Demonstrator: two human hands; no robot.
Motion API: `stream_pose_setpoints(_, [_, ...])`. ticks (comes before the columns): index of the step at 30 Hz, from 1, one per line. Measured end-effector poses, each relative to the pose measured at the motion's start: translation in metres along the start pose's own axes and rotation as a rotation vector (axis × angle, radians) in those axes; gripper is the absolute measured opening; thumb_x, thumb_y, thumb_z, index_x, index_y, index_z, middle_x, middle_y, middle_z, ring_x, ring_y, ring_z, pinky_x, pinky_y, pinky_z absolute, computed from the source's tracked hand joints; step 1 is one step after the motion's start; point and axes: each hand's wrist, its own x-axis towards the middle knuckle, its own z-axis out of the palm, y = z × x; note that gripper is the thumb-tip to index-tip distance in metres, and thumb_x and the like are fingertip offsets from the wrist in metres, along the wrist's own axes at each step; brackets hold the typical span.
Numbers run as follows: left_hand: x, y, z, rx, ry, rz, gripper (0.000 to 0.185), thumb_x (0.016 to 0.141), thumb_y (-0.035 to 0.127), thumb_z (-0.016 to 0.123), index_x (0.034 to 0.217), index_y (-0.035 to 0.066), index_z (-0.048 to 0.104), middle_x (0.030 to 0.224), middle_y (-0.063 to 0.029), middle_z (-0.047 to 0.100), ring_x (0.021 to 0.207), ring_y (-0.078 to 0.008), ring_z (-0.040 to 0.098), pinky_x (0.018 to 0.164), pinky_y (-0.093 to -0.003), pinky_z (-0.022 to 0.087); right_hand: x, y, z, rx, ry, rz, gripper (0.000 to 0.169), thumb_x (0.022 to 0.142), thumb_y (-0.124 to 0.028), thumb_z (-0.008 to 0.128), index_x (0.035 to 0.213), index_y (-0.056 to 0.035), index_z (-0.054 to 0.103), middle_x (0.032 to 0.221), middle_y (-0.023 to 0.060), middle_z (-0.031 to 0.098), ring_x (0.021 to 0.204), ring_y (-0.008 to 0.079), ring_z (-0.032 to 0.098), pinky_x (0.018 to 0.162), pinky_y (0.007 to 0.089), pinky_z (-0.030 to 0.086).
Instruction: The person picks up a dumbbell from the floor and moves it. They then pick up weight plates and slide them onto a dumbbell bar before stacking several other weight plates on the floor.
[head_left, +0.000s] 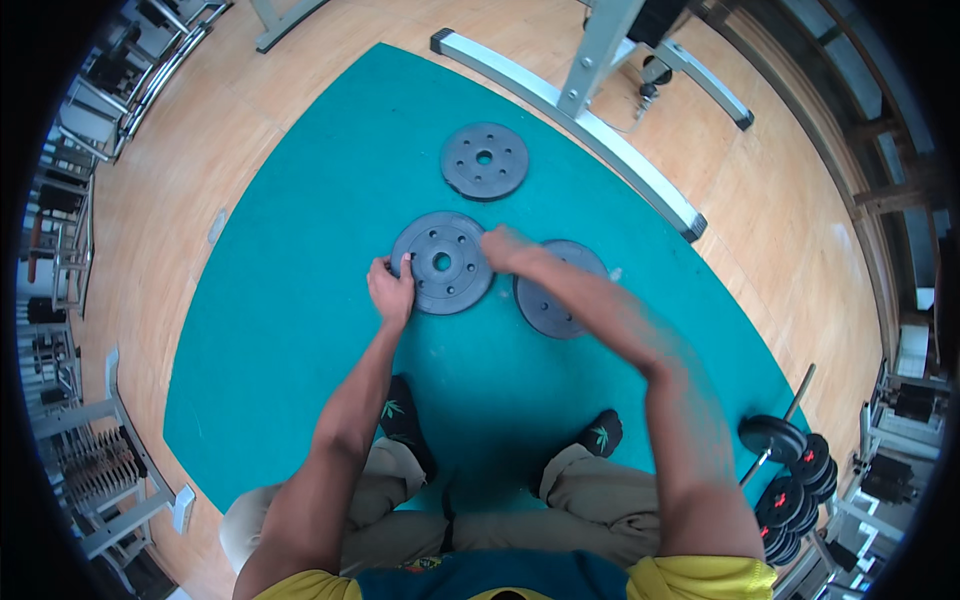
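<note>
A dark grey weight plate (459, 293) with a ring of small holes lies before me on the green mat (300, 300). My left hand (391, 291) grips its left edge, the thumb on top and the fingers at the rim. At the plate's upper right edge is my right hand (507, 249), blurred, its fingers bent; whether it holds the rim cannot be made out. Under my right forearm, partly hidden, lies another weight plate (540, 300). Farther off, a third weight plate (486, 180) rests flat on the mat.
Beyond the mat's upper right edge stands a metal machine frame (517, 79) with a long foot. A barbell (772, 439) and stacked black plates (780, 502) are at the lower right. Gym machines (97, 457) line the left side. My socked feet (600, 435) are on the mat.
</note>
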Motion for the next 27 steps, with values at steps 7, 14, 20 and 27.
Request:
stream_pose_setpoints(7, [-0.014,0.023,0.01,0.047,-0.056,0.014,0.042,0.079,0.037,0.073,0.094,-0.001,0.062,0.091,-0.0192,0.066,0.087,-0.0373,0.061,0.077,-0.0465,0.047,-0.147,0.113,0.013,0.116,0.434,0.017,0.051,0.09,-0.033,0.059,0.128,-0.0021,0.046,0.12,0.0269,0.051,0.11,0.0437,0.053,0.094,0.0493,0.045])
stream_pose_setpoints(14, [-0.076,0.089,-0.018,0.268,0.072,0.687,0.039,0.082,0.032,0.067,0.105,0.002,0.058,0.103,-0.0155,0.06,0.096,-0.0302,0.058,0.083,-0.0389,0.044,-0.175,0.148,0.101,0.832,0.368,0.503,0.072,0.094,-0.056,0.044,0.141,-0.0015,0.037,0.126,0.0304,0.048,0.114,0.0425,0.05,0.097,0.0477,0.043])
stream_pose_setpoints(20, [-0.149,0.112,0.026,-0.194,-0.673,0.064,0.058,0.089,0.044,0.058,0.121,-0.004,0.052,0.113,-0.0187,0.055,0.112,-0.038,0.047,0.094,-0.0453,0.039,-0.137,0.143,0.117,0.692,0.709,0.288,0.07,0.094,-0.06,0.038,0.126,0.0,0.055,0.122,0.0313,0.053,0.118,0.0442,0.048,0.102,0.0472,0.037])
stream_pose_setpoints(27, [-0.154,0.134,0.064,-0.277,-0.685,-0.395,0.066,0.091,0.046,0.058,0.13,-0.006,0.047,0.118,-0.0219,0.052,0.106,-0.0337,0.056,0.082,-0.0402,0.052,-0.116,0.127,0.094,0.803,0.679,0.596,0.087,0.086,-0.07,0.043,0.116,0.011,0.057,0.118,0.0341,0.054,0.116,0.042,0.05,0.101,0.0465,0.038])
